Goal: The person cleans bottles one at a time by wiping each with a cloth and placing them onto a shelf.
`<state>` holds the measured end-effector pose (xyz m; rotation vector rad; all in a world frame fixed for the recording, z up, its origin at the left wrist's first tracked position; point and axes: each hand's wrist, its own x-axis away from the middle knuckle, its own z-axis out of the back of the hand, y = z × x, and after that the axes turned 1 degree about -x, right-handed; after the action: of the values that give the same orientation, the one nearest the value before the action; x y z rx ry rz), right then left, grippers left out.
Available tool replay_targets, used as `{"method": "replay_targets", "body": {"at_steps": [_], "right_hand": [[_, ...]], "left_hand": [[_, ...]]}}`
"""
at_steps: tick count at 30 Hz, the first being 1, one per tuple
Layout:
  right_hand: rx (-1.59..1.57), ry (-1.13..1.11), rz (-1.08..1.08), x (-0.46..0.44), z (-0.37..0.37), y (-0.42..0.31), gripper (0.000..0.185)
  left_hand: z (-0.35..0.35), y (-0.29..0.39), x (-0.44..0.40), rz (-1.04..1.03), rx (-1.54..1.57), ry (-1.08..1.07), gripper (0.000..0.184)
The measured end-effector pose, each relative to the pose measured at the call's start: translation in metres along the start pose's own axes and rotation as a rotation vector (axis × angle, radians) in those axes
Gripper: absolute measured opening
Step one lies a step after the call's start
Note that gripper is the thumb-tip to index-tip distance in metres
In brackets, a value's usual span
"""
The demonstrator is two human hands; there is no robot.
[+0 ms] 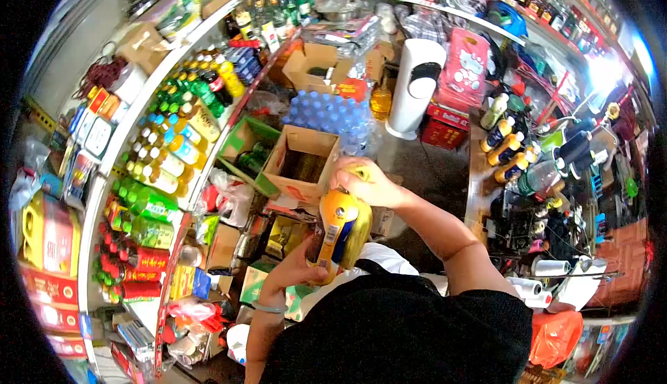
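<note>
A large yellow bottle [338, 221] with a blue and white label is upright in front of my body. My left hand [297, 267] is wrapped round its lower part. At the top of the bottle, my right hand [363, 181] has its fingers closed around the neck or cap, which they partly hide. Just beyond the bottle stands an open cardboard box [303, 136] with dark contents. Beside that box is a green box [243, 136] holding green bottles.
Shelves of drink bottles [167, 155] curve along the left. Wrapped blue-capped bottles [330, 117], an open carton [306, 61] and a white cylindrical appliance [417, 85] stand ahead. On the right, a cluttered counter [478, 176] holds more bottles. An orange bag [556, 335] is at lower right.
</note>
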<state>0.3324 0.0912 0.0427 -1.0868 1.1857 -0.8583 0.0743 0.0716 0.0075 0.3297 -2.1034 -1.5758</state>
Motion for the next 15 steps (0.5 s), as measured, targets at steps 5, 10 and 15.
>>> {"method": "replay_targets", "body": {"at_steps": [5,10,15], "right_hand": [[0.231,0.005,0.239,-0.034,-0.031,-0.004,0.016],[0.872,0.234,0.553,-0.042,-0.049,0.000,0.008],[1.010,0.366,0.774,-0.048,-0.057,-0.003,0.021]], "left_hand": [[-0.024,0.001,0.029,-0.009,0.235,0.299,0.074],[-0.034,-0.003,0.041,-0.105,-0.064,0.602,0.053],[-0.051,0.003,0.049,-0.086,-0.035,0.627,0.048]]}}
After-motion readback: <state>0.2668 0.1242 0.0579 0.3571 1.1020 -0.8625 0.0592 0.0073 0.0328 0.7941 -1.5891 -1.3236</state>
